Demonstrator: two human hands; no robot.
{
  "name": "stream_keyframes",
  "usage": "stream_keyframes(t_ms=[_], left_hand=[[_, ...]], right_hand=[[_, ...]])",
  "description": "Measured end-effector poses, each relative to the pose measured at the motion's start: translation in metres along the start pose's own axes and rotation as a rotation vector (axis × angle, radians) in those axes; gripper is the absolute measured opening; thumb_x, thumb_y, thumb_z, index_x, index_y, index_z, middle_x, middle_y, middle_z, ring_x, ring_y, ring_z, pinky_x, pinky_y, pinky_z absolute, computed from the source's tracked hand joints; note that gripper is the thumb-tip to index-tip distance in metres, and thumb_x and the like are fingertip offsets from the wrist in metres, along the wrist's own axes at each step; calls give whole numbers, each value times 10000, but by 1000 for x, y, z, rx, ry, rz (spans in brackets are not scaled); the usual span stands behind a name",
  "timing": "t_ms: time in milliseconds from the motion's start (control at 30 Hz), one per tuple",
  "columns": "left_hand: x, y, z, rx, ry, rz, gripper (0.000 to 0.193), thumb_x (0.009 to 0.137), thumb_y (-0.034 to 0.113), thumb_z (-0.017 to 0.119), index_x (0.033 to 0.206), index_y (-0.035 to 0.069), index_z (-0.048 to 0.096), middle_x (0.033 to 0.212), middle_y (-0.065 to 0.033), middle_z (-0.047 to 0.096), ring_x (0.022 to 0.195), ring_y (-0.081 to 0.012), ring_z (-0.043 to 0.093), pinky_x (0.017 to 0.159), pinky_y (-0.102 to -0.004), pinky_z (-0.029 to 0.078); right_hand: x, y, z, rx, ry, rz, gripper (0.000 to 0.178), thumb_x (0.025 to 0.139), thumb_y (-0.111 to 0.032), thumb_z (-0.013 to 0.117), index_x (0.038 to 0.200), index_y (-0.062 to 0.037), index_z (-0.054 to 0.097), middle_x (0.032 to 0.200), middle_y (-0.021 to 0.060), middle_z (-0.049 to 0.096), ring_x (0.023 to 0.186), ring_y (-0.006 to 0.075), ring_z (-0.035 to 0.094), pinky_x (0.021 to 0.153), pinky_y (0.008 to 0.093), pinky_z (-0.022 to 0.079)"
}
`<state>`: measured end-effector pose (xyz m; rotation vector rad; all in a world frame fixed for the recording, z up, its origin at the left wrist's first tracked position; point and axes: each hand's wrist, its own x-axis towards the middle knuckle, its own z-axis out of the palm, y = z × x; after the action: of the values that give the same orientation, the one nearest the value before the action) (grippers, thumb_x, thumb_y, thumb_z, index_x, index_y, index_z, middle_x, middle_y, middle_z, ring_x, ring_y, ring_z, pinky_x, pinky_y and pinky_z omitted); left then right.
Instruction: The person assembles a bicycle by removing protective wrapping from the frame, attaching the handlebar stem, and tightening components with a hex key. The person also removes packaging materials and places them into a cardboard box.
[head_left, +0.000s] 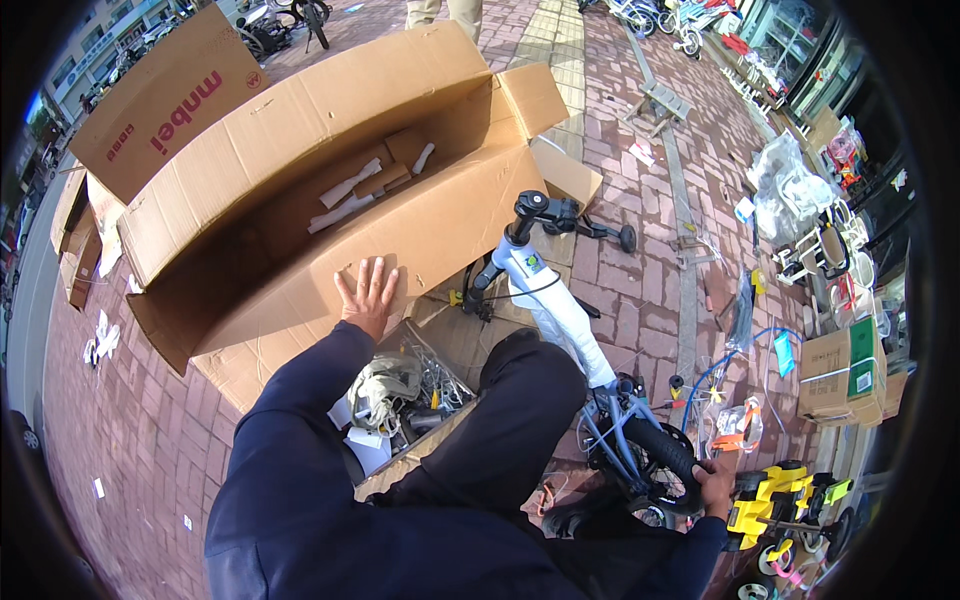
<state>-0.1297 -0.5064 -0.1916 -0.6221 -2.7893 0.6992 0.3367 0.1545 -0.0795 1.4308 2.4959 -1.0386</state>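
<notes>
My left hand lies flat with spread fingers on the near wall of a long open cardboard box. Inside the box are loose cardboard pieces and white foam strips. To my right is a pale blue bicycle, its frame wrapped in white, with black handlebar parts and no front wheel visible. My right hand grips the black rear tire at its edge; some fingers are hidden. Between my left arm and leg sits a low carton of tools, cloth and metal parts.
A taped carton, a yellow ride-on toy and plastic-wrapped goods line the right side. A small stool stands farther off. A person's legs show behind the box. Blue cord and scraps lie on brick paving.
</notes>
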Motion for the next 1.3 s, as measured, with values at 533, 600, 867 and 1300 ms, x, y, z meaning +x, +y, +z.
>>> stream_keyframes(t_ms=[533, 600, 867, 1300], left_hand=[[86, -342, -157, 47, -354, -392, 233, 914, 31, 631, 1101, 5, 767, 1180, -223, 741, 1135, -377, 716, 957, -458, 590], [64, -346, -179, 52, -368, -379, 221, 856, -2, 664, 1047, -4, 777, 1132, -238, 747, 1130, -385, 710, 947, -453, 584], [-31, -393, -215, 67, -459, -365, 250, 783, -25, 651, 998, -45, 777, 1059, -291, 741, 1085, -411, 722, 921, -451, 598], [-150, -292, -375, -618, -989, -282, 591, 926, 483, 755, 1136, -69, 744, 1028, -207, 773, 976, -281, 768, 715, -381, 615]], right_hand=[[0, 2, -2, -78, 17, -118, 358, 833, -169, 764, 1107, 59, 736, 1000, 177, 769, 902, 279, 730, 856, 388, 565], [4, 5, -4, -49, -14, -117, 352, 832, -159, 769, 1105, 60, 735, 988, 169, 768, 891, 268, 727, 848, 387, 565], [22, 21, -9, -36, -91, -162, 363, 837, -163, 781, 1123, 56, 738, 1006, 174, 772, 907, 280, 735, 857, 394, 565], [19, 23, -9, -141, -90, -256, 388, 867, -257, 740, 1111, 45, 744, 984, 221, 761, 913, 336, 730, 859, 431, 555]])
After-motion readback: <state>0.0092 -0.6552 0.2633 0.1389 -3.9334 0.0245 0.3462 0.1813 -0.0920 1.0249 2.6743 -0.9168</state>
